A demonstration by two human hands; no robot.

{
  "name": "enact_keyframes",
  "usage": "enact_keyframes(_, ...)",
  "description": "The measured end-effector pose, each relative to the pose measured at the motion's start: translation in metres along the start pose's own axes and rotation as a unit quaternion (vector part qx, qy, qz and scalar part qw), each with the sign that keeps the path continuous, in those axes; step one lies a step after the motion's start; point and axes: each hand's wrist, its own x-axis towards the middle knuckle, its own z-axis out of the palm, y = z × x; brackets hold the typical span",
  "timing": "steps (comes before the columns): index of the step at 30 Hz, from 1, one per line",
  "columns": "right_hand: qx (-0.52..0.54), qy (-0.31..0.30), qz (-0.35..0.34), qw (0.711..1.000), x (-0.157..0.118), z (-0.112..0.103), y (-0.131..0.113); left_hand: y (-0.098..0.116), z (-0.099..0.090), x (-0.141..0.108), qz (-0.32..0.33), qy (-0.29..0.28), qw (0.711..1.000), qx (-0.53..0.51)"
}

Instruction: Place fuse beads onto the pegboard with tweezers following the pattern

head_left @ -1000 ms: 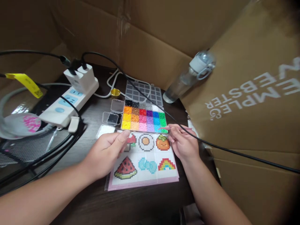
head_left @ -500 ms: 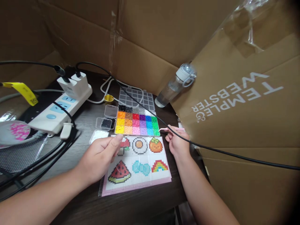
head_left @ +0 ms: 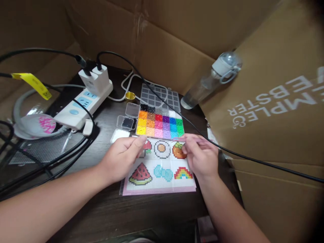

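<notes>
In the head view, pink tweezers [head_left: 181, 138] are pinched in my right hand [head_left: 202, 155], their tip by the lower right edge of the multicoloured bead box [head_left: 158, 124]. That hand partly covers the persimmon on the pattern sheet [head_left: 162, 160], which also bears a mushroom, an egg, a watermelon slice, a bow and a rainbow under a clear gridded layer. My left hand [head_left: 125, 157] is closed, thumb on top, over the sheet's left edge beside the mushroom. Its curled fingers are hidden, so whatever it grips is unclear.
Left of the box sit small clear cases, one with black beads [head_left: 128, 123] and one white-filled [head_left: 119, 135]. A gold cup [head_left: 130, 96], power strip [head_left: 76, 116] and dish of pink beads [head_left: 35, 126] stand leftward. A bottle [head_left: 210, 81] leans by cardboard walls; a black cable [head_left: 194, 126] crosses above.
The view has shifted, so the desk things appear further right and slightly higher. My right hand with the tweezers has come inward over the sheet's upper right corner. My left hand stays by the mushroom.
</notes>
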Motion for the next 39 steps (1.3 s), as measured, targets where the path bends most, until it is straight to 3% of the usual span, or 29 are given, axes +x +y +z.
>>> enact_keyframes(3,-0.102,-0.137,-0.059,0.984,-0.017,0.018,-0.008,-0.001,0.001,0.001,0.012,0.006,1.000,-0.003)
enact_keyframes(6,-0.118,-0.175,-0.055,0.976,-0.021,0.027,-0.006,-0.001,0.001,0.001,0.020,0.005,1.000,-0.009)
enact_keyframes(39,-0.162,-0.124,-0.030,0.978,-0.027,0.034,0.000,0.000,0.002,0.003,0.032,-0.001,0.999,-0.012)
